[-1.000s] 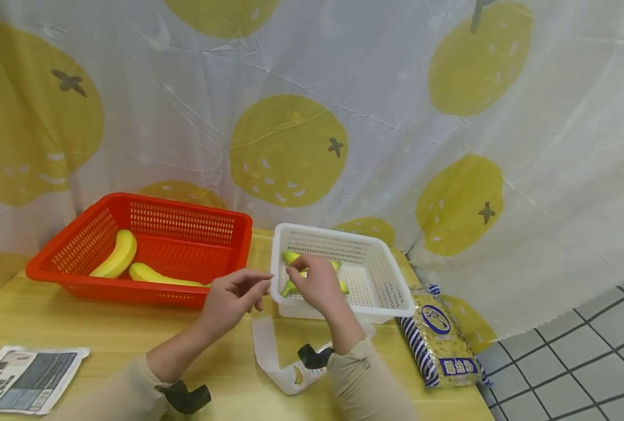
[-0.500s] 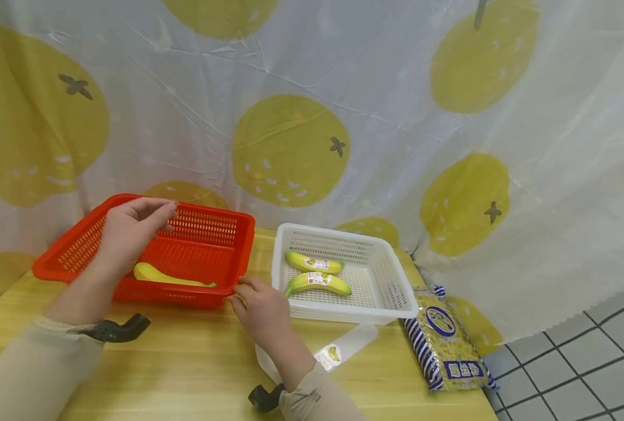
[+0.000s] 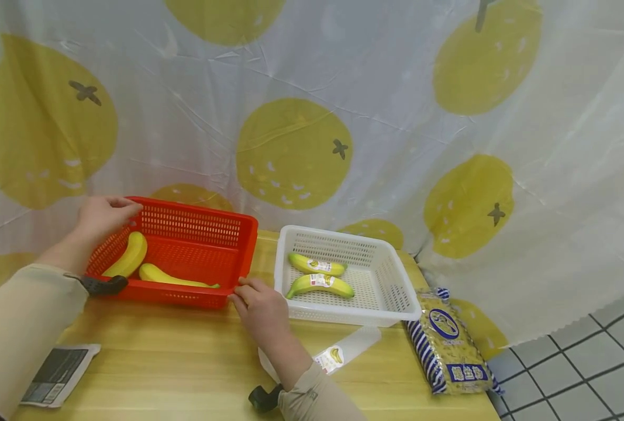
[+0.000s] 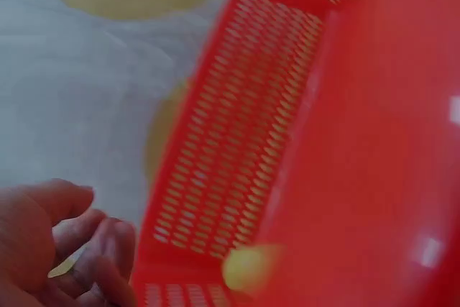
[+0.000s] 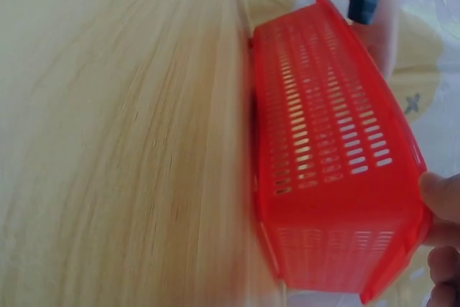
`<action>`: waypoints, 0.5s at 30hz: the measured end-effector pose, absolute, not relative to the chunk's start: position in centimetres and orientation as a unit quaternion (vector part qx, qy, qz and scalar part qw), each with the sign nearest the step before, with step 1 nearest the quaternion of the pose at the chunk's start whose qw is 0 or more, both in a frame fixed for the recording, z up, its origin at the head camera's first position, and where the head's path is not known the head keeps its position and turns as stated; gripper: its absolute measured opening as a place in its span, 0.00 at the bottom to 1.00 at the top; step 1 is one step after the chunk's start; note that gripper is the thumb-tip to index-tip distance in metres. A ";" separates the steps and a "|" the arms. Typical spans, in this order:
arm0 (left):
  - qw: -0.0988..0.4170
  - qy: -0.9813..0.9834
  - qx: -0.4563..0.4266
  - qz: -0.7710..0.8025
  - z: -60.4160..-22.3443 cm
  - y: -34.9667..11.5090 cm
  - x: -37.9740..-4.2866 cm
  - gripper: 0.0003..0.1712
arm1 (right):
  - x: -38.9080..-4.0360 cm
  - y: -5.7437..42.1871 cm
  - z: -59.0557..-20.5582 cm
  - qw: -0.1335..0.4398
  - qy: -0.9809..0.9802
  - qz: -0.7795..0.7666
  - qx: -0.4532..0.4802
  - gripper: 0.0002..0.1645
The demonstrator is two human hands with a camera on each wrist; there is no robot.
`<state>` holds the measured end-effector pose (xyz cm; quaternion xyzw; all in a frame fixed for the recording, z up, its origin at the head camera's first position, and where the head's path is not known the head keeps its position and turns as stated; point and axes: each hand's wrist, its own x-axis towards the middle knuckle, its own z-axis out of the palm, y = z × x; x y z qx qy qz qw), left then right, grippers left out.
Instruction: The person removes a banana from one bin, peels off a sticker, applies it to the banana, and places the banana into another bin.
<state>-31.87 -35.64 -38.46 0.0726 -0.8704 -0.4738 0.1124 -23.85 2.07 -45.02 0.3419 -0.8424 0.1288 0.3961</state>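
Note:
In the head view a red plastic basket (image 3: 247, 248) with slotted walls stands on the wooden table, holding two bananas: one (image 3: 129, 255) at the left, the other (image 3: 172, 276) along the near wall. My right hand (image 3: 261, 316) pinches its near right corner; the right wrist view shows the thumb (image 5: 440, 195) on the rim. My left hand (image 3: 105, 217) is at the far left corner. Its fingers (image 4: 108, 249) are loosely bent just outside the rim in the left wrist view. A white basket (image 3: 396, 278) holds two labelled bananas, one (image 3: 317, 265) behind the other (image 3: 320, 285).
A strip of banana labels (image 3: 359, 345) lies before the white basket, partly behind my right forearm. At the right edge lies a noodle bag (image 3: 448, 345). A flat packet (image 3: 59, 374) sits front left, partly covered by my left sleeve. A fruit-print curtain (image 3: 201, 146) hangs behind.
My right hand went from over the white basket to the red basket's near right corner and stays there. My left hand moved left, over the red basket, to its far left corner.

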 end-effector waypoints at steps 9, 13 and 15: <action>0.003 -0.778 0.109 -0.619 -40.2 -37.5 -33.0 0.19 | -23.9 1.9 -45.0 0.388 -0.845 0.137 0.343 0.07; 0.025 -0.645 0.169 -0.745 -39.3 -37.3 -33.5 0.17 | -24.0 2.1 -45.1 0.392 -0.846 0.122 0.341 0.08; 0.069 -0.627 0.188 -0.753 -39.7 -36.9 -33.8 0.11 | -24.0 2.2 -45.2 0.388 -0.847 0.118 0.343 0.10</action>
